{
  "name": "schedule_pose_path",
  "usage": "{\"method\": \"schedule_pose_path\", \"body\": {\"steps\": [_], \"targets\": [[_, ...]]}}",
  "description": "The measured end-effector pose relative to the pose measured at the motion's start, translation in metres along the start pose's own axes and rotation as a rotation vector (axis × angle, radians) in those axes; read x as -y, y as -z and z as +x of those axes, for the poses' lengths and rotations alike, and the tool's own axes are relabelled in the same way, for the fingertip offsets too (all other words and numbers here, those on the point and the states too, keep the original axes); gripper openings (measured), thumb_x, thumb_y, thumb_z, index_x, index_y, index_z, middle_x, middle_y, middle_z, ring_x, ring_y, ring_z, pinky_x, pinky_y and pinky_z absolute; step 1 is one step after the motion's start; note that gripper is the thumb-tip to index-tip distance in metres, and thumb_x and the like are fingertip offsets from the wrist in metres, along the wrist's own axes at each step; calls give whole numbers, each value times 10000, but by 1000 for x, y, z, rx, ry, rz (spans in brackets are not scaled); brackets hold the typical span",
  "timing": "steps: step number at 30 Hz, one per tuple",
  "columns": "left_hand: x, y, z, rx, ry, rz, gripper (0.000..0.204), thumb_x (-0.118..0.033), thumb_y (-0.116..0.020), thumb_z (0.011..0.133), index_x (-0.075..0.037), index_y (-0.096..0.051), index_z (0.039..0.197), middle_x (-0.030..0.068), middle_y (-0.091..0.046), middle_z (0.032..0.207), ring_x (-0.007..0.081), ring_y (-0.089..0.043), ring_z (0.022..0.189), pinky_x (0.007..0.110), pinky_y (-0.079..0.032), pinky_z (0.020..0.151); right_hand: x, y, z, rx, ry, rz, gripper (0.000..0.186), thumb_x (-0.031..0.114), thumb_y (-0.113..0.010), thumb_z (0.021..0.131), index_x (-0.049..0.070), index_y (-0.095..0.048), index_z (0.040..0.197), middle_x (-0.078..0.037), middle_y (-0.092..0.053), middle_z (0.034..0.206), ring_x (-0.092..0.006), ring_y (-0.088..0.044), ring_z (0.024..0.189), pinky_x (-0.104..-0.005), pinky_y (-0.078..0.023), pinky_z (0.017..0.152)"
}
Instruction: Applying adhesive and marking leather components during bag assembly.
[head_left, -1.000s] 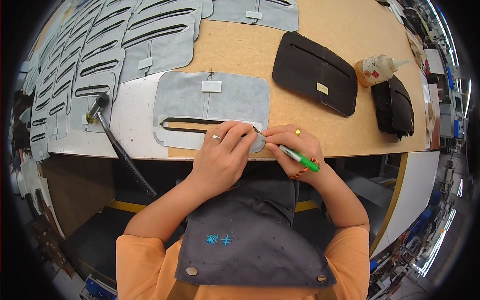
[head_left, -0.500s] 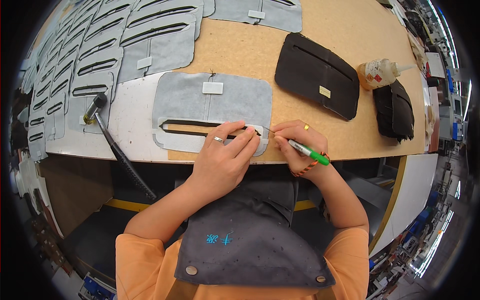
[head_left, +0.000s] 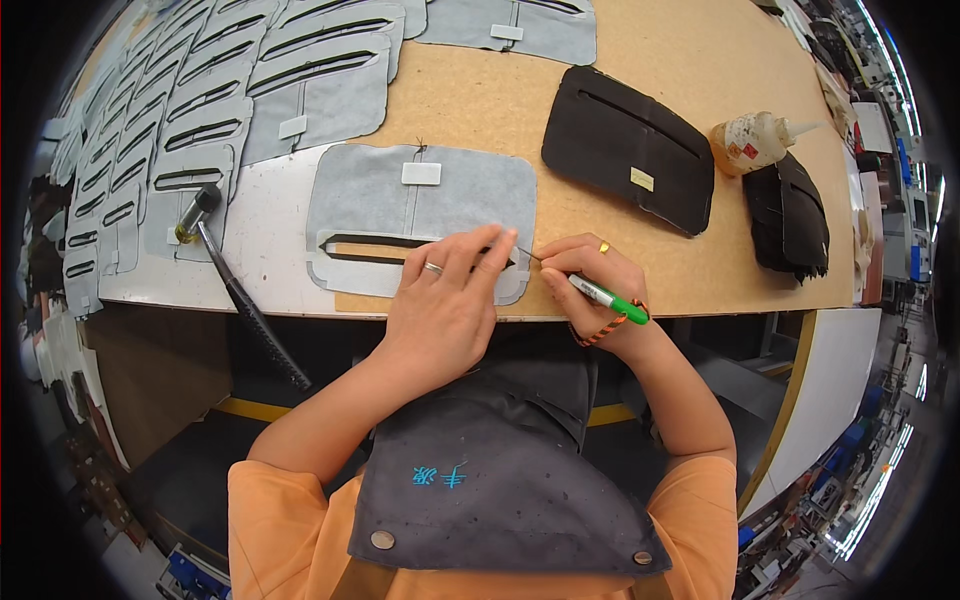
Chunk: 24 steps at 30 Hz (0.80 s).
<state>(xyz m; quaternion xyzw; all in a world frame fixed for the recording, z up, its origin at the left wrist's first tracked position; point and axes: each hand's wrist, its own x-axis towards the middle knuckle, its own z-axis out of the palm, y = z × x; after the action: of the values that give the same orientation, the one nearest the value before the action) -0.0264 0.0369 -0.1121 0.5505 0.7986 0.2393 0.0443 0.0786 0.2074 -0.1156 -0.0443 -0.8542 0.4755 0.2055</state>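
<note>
A grey panel (head_left: 365, 188) with a white tab (head_left: 421, 173) and a long black-edged slot (head_left: 368, 247) lies before me. My left hand (head_left: 445, 300) rests on its lower right, fingers bent slightly over the slot, with a silver ring on one. Just right of the panel, my right hand (head_left: 590, 285) is closed on a green-capped marker (head_left: 605, 298); a fine dark point sticks out leftward from its fingertips toward the panel's edge, and whether it belongs to the marker is unclear.
A hammer (head_left: 245, 300) leans over the front edge at left, its head on layered grey panels (head_left: 285, 80). A dark panel (head_left: 625, 145), a glue bottle (head_left: 750, 140) and a dark stack (head_left: 785, 215) lie right on the board (head_left: 760, 60).
My left hand has shifted up along the panel's slot. My right hand moved a little right, away from the left fingers, then slightly upward, still gripping the marker.
</note>
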Motion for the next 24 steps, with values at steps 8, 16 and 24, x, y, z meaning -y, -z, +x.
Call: {"method": "schedule_pose_path", "body": {"steps": [8, 16, 24], "targets": [[4, -7, -4, -135, 91, -243, 366, -45, -603, 753, -48, -475, 1096, 146, -484, 1245, 320, -469, 1152, 420, -348, 966, 2, 5, -5, -30, 24, -67, 189, 27, -617, 819, 36, -618, 1007, -96, -630, 949, -229, -595, 720, -355, -476, 713], [5, -8, -2, -128, 72, -204, 228, -39, -610, 758, -48, -516, 966, 118, -520, 1206, 319, -484, 1114, 416, -371, 944, -3, -1, -23, 76, 138, -583, 321, 138, -661, 801, 64, -588, 1105, -96, -608, 1201, -238, -529, 1189, -439, -367, 1023], [16, 18, -2, 2, 141, -540, 264, -77, -640, 774, -38, -519, 1006, 119, -526, 1217, 306, -481, 1157, 387, -344, 989, 8, -15, -25, 134, 348, -635, 271, 184, -678, 798, 44, -599, 1016, -86, -613, 1043, -249, -575, 1075, -388, -424, 985]]}}
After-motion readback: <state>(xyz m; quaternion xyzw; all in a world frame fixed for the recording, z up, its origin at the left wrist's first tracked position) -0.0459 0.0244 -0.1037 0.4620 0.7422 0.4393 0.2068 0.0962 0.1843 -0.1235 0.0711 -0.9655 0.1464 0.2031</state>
